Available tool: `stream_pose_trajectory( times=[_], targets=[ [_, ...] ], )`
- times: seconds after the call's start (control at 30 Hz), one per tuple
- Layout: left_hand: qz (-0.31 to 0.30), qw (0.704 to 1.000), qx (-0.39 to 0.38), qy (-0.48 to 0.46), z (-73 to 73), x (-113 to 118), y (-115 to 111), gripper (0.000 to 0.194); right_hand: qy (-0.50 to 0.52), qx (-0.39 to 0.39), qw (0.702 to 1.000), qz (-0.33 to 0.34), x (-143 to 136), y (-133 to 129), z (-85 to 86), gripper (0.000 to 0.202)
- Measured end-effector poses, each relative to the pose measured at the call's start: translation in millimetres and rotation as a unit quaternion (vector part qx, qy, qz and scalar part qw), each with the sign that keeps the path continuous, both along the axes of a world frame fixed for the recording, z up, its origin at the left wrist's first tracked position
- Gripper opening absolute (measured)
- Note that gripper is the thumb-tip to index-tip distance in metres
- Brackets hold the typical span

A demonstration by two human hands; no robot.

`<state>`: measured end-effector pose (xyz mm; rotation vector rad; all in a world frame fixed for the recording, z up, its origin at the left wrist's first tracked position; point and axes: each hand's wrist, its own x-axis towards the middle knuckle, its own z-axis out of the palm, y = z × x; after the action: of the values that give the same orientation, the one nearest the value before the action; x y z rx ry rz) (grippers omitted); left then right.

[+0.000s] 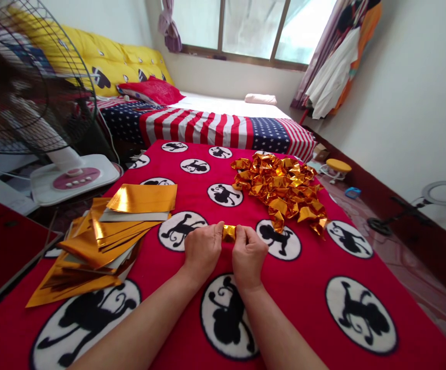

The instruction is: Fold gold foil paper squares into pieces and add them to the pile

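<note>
Between my two hands is a small folded piece of gold foil paper [229, 234], low over the red cloth. My left hand [203, 249] pinches its left end between thumb and curled fingers. On its right end, my right hand [249, 254] grips in the same way. A loose stack of gold foil sheets [118, 231], some showing pale undersides, lies to the left of my hands. Beyond my right hand sits a pile of folded gold foil pieces [280, 185].
The red cloth [296, 313] has round black-and-white monkey prints. A fan [74, 174] stands at the left. Past the far edge is a bed with a striped and starred cover [203, 128]. A yellow stool [338, 165] and a ring light [427, 194] are on the right.
</note>
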<state>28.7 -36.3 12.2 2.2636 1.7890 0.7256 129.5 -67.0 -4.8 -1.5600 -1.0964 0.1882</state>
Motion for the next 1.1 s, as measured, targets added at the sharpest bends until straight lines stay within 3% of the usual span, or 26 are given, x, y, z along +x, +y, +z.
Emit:
stream_pose_trajectory(
  times=[0.43,1.1],
  targets=[
    [-0.004,1.0,-0.003,0.013,0.5,-1.0,-0.8,0.052,-0.033,-0.004,0.999,-0.004,0.8,0.9,-1.2,0.031],
    [-0.006,1.0,-0.014,-0.005,0.8,-0.3,0.5,0.055,0.006,-0.004,1.0,0.002,-0.7,0.2,2.1,0.032]
  ],
)
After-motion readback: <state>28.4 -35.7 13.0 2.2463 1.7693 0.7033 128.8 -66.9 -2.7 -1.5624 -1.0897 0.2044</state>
